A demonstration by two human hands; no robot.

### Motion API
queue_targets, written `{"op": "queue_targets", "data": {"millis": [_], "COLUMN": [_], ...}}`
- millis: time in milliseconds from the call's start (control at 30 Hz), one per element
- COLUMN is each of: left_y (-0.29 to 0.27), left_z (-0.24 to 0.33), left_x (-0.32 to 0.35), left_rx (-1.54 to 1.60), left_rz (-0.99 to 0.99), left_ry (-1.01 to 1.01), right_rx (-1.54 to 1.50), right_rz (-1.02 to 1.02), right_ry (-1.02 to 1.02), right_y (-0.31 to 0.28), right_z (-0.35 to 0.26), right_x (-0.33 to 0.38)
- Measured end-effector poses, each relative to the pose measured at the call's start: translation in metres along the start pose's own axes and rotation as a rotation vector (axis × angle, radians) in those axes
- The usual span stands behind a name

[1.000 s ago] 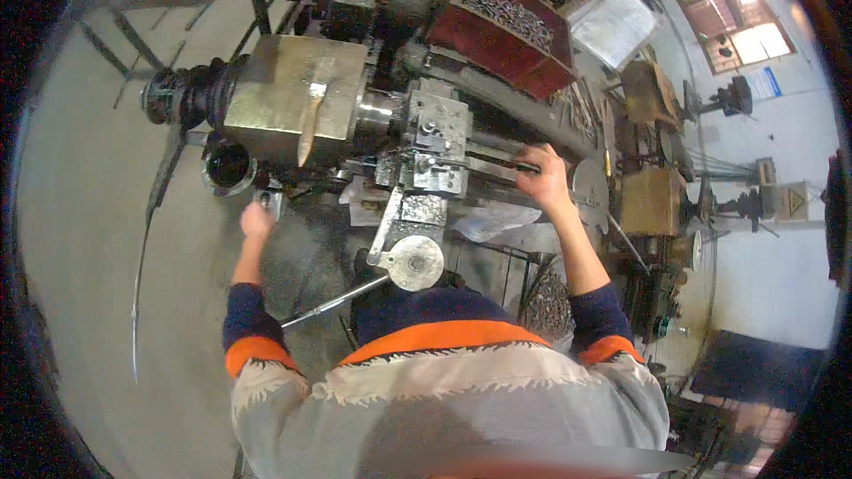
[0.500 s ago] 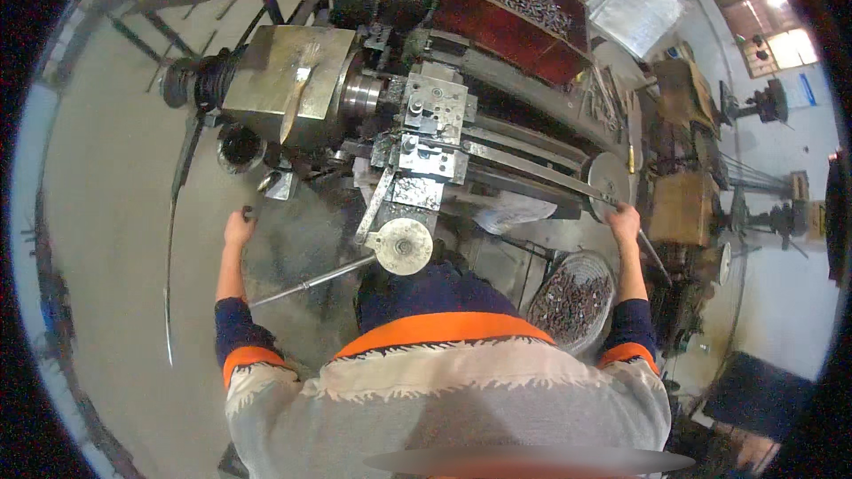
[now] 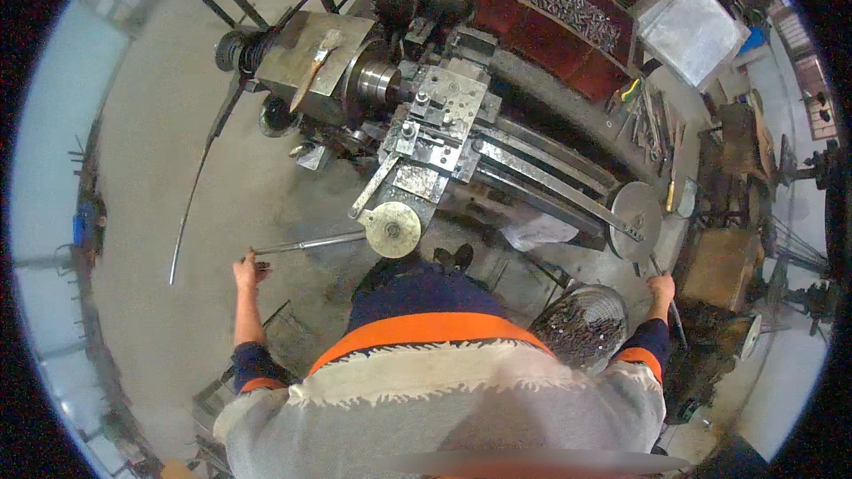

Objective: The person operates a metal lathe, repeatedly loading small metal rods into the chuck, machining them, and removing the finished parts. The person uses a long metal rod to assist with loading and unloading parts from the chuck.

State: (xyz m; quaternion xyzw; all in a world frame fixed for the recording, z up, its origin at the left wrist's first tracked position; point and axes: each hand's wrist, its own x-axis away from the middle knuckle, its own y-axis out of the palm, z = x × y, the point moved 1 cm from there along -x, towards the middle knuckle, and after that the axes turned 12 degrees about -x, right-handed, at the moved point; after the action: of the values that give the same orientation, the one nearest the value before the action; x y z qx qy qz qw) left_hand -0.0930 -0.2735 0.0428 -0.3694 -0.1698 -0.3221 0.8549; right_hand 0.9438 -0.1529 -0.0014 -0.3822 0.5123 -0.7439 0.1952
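Fingers of the left hand [image 3: 248, 275] were bent at the outer end of a silver rod [image 3: 311, 244], whose inner end was met by a round pale plate [image 3: 393, 231] near the front edge of the lathe [image 3: 453, 98]. The right hand [image 3: 661, 287] was held at a dark rod [image 3: 679, 326], just below a grey disc [image 3: 632, 213] by the lathe's right end. Whether either set of fingers was closed on its rod could not be told at this size. A brush [image 3: 308, 84] was laid across a metal box [image 3: 342, 35], its handle reaching the near edge. Behind the lathe, metal parts [image 3: 568, 13] were held in a red tray [image 3: 546, 40].
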Motion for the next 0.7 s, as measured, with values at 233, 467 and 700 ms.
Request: {"op": "queue_targets", "data": {"millis": [233,467,700], "left_y": [0.092,0.114,0.11], "left_z": [-0.012,0.05,0.03], "left_x": [-0.029,-0.056,-0.124], "left_rx": [0.336,0.387,0.201], "left_rz": [0.463,0.569,0.632], "left_ry": [0.059,0.064,0.093], "right_rx": [-0.195,-0.41,-0.428], "right_rz": [0.027,0.099,0.081], "right_ry": [0.061,0.196,0.26], "right_y": [-0.024,-0.008,-0.002], "right_z": [-0.04,-0.073,-0.096], "right_x": [0.082,0.147,0.16]}}
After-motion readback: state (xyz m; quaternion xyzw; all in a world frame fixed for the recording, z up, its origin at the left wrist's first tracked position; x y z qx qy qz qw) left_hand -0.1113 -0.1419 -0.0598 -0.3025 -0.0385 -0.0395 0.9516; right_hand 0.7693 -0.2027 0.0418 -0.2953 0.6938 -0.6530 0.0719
